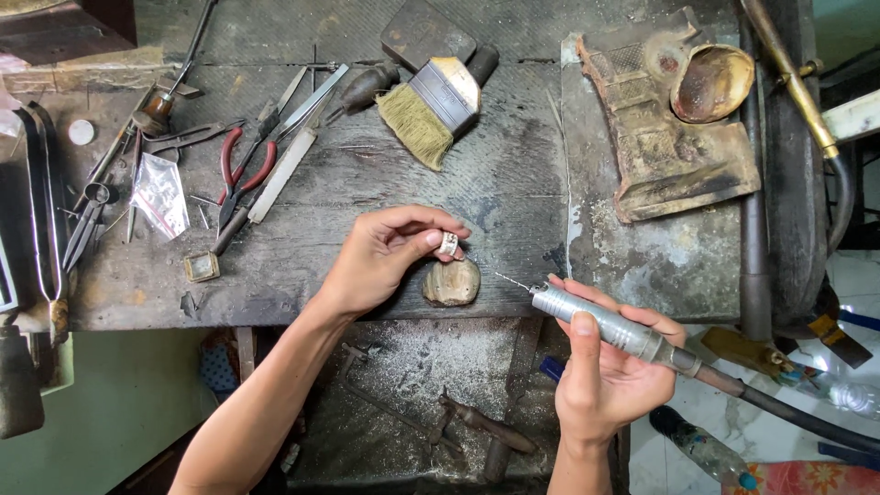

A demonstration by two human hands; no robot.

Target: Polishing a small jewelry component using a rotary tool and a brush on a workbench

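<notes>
My left hand [380,259] pinches a small silver ring [447,244] between thumb and fingertips, just above a worn wooden bench peg [451,283] at the workbench's front edge. My right hand [605,367] grips a silver rotary handpiece [596,323] with a thin bit pointing left toward the ring. A black flexible shaft [797,417] trails from the handpiece to the right. The bit tip and the ring are a short gap apart.
On the dark wooden workbench [367,183] lie a flat paintbrush [431,105], red-handled pliers [240,165], tweezers, a file and a small plastic bag [160,194]. A scorched soldering pad [669,137] with a shallow dish sits at right. A torch pipe [788,73] runs along the far right.
</notes>
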